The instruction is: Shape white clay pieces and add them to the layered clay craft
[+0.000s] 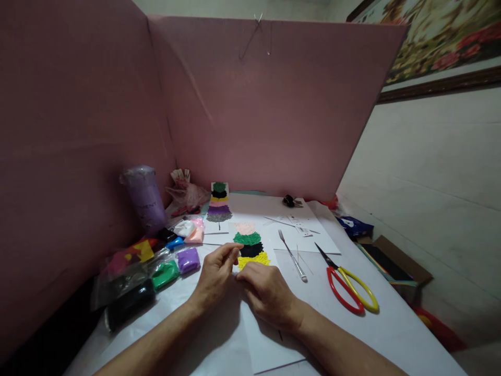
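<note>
Pink boards wall in a white bench. At far left lie bagged clay packs. The left hand and right hand meet fingertip to fingertip, pinching something too small to tell, just below the layered clay picture. A fork and scissors lie to the right.

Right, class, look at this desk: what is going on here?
A person sits at a white table walled by pink boards. Both hands meet over a sheet bearing a stacked clay picture in pink, green, black and yellow; the left hand and right hand pinch at its yellow base. Clay packets lie left; a fork and scissors lie right, untouched.
</note>
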Demonstrator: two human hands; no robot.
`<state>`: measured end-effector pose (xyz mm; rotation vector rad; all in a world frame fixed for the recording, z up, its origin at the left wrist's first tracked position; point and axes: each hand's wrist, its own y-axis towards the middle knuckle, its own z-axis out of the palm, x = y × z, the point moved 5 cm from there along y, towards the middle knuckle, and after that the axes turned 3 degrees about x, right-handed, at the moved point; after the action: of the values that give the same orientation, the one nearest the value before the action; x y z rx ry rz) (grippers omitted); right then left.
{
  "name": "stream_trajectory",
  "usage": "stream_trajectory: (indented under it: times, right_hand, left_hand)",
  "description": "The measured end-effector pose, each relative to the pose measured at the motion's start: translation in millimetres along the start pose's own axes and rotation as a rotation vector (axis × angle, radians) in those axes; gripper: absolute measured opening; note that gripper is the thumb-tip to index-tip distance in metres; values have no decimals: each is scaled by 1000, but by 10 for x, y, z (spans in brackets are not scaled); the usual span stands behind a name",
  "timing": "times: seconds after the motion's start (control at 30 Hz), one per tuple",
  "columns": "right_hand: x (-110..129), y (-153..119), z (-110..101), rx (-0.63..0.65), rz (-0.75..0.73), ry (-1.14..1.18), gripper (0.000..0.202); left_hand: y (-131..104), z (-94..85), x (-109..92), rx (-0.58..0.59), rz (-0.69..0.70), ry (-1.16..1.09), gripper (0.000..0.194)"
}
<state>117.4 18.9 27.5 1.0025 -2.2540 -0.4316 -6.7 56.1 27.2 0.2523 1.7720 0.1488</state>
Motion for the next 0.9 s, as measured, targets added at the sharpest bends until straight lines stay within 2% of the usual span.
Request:
stream_trajectory:
  times: [0.27, 0.4, 0.5, 0.67, 0.77, 0.9]
  right_hand:
    - [11, 2, -21, -27, -6, 49, 17]
    - [39, 5, -70, -75, 9, 110, 18]
    - [-4, 1, -166, -225, 138, 202, 15]
    - [-267, -64, -255, -535, 486, 495, 14]
    - [-401, -82, -217, -585, 594, 627, 20]
    - [-445, -94, -211, -615, 626, 630, 23]
  left_hand:
    - [16, 25, 9, 10, 48, -124, 32]
    - [11, 12, -20, 3, 27, -103, 18]
    - [-6, 12, -75, 8, 23, -120, 14]
    - [-13, 18, -108, 3, 4, -149, 15]
    - [-10, 19, -95, 1, -14, -152, 19]
    - [-15, 18, -90, 13, -5, -137, 26]
